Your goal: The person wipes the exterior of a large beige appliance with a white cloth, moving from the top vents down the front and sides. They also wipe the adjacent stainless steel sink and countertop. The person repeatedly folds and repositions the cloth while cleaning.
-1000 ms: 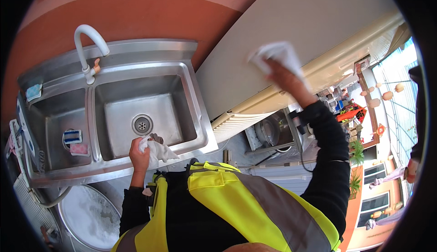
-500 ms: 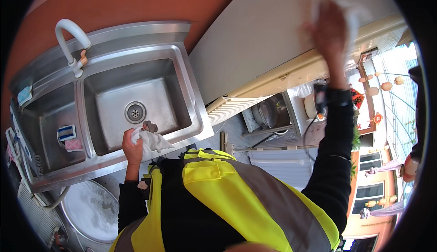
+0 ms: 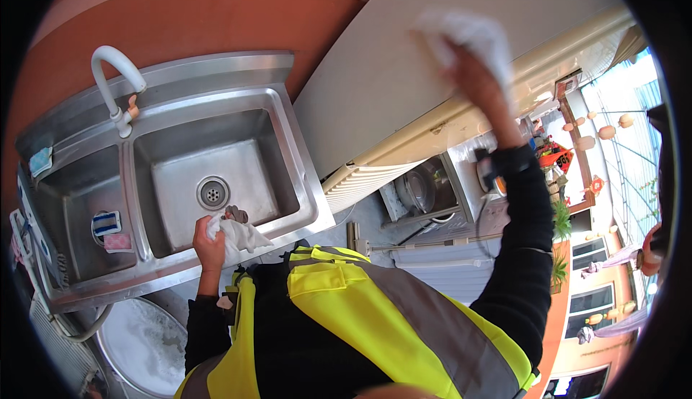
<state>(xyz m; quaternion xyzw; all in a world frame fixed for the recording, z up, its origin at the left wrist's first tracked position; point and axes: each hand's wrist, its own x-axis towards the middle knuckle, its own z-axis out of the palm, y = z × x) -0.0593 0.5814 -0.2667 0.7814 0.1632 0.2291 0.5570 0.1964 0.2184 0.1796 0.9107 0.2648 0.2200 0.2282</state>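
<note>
My left hand [image 3: 208, 247] is closed around a bunched white cloth [image 3: 244, 237], with a small brownish piece of fabric [image 3: 236, 214] showing at its top. It is held over the front rim of the stainless steel sink [image 3: 216, 150]. Up at the right, my right hand [image 3: 472, 74] presses a white cloth [image 3: 484, 33] against the side panel of a large pale grey appliance [image 3: 404, 46]. Motion smears that hand and its cloth, and its fingertips are partly hidden.
A white curved tap [image 3: 115, 74] rises behind the sink. The smaller basin on the left holds a blue-and-white sponge [image 3: 106, 222] and a pink one [image 3: 118, 242]. Below the sink stands a tub of sudsy water [image 3: 144, 341]. A metal pot [image 3: 418, 186] sits beyond the appliance.
My right hand has swept to the left along the grey panel with its cloth. My left hand stays over the sink rim, still holding its cloth.
</note>
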